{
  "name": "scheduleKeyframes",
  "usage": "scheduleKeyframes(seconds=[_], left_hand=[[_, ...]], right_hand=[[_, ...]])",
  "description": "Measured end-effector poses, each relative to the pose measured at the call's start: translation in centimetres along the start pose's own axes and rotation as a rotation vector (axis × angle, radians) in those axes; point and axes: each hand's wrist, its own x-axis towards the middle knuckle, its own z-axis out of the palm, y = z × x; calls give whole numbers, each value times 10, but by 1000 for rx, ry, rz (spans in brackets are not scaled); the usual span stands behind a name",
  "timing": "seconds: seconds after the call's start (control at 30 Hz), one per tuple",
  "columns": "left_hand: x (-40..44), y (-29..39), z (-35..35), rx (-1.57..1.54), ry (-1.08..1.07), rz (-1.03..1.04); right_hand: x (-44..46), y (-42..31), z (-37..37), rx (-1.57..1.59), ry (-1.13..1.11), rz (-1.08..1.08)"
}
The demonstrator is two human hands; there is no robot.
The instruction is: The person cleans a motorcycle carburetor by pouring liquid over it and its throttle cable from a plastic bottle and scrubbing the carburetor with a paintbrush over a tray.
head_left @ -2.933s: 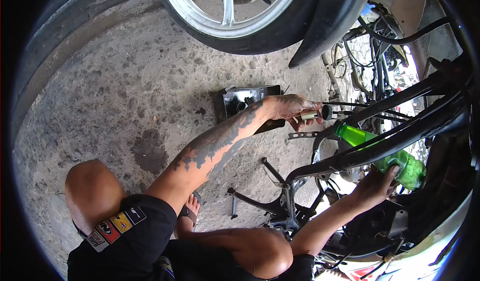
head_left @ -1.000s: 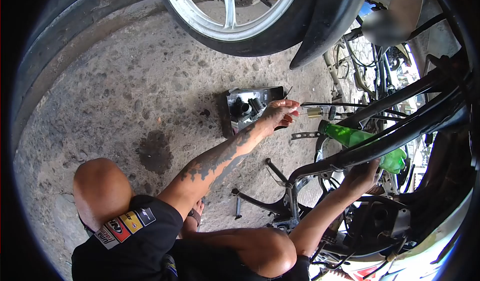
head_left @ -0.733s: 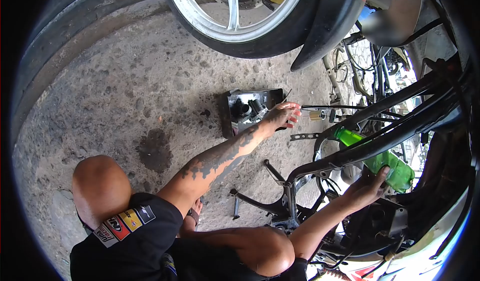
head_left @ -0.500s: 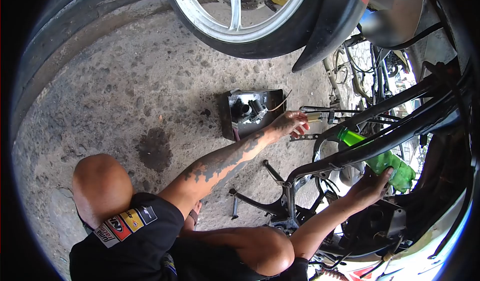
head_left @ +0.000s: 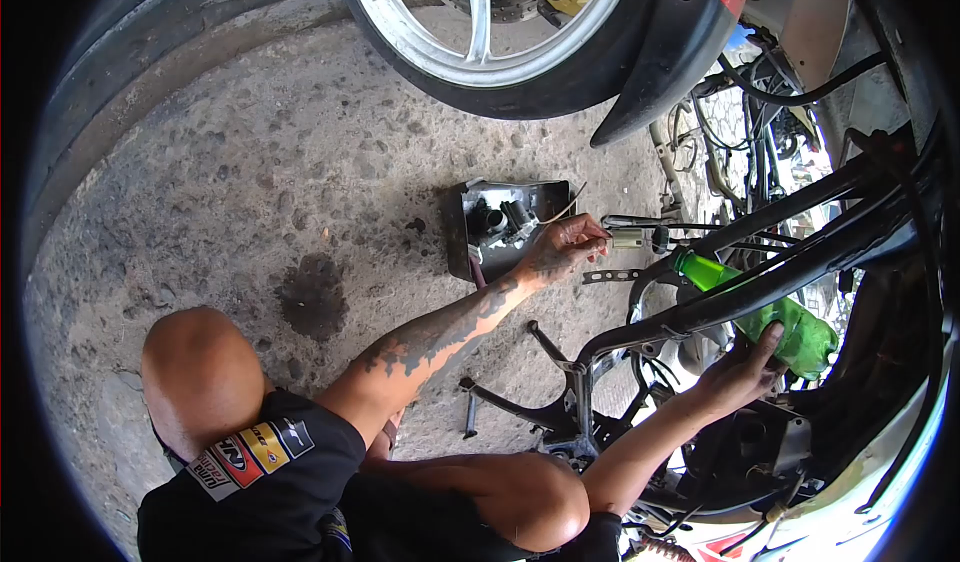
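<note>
My right hand [head_left: 745, 370] is wrapped round the lower part of a crumpled green plastic bottle [head_left: 790, 330]. The bottle lies tilted, its neck toward the upper left, and a black frame tube [head_left: 690, 314] crosses in front of its middle. My left hand [head_left: 565, 249] has its fingers pinched together; what is between them, if anything, is too small to make out. Just right of those fingertips is a small pale metal cylinder [head_left: 627, 238]; whether they touch it I cannot tell. Close by on the left stands a dark metal tray [head_left: 462, 252] with greasy parts [head_left: 505, 220] in it.
A motorcycle wheel with a black tyre [head_left: 480, 99] and a mudguard [head_left: 640, 72] fills the top. The stripped motorcycle frame [head_left: 590, 352] and its stand [head_left: 510, 405] are at the right. A perforated metal strip [head_left: 612, 276] and an oil stain [head_left: 312, 299] are on the concrete floor.
The fingers of my left hand have drawn together into a pinch. My right hand's grip on the green bottle has shifted slightly, with the thumb now further up its side.
</note>
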Motion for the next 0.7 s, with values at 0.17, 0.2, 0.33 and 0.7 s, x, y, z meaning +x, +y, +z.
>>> scheduleKeyframes(seconds=[0.17, 0.2, 0.33, 0.7], left_hand=[[2, 1, -1, 28, 0, -29], [3, 1, -1, 18, -5, -21], [4, -4, -2, 19, -21, -61], [22, -3, 16, -215, -11, -279]], right_hand=[[5, 3, -3, 8, -20, 16], [5, 3, -2, 6, -19, 19], [5, 4, -2, 0, -6, 15], [5, -3, -12, 42, 25, -62]])
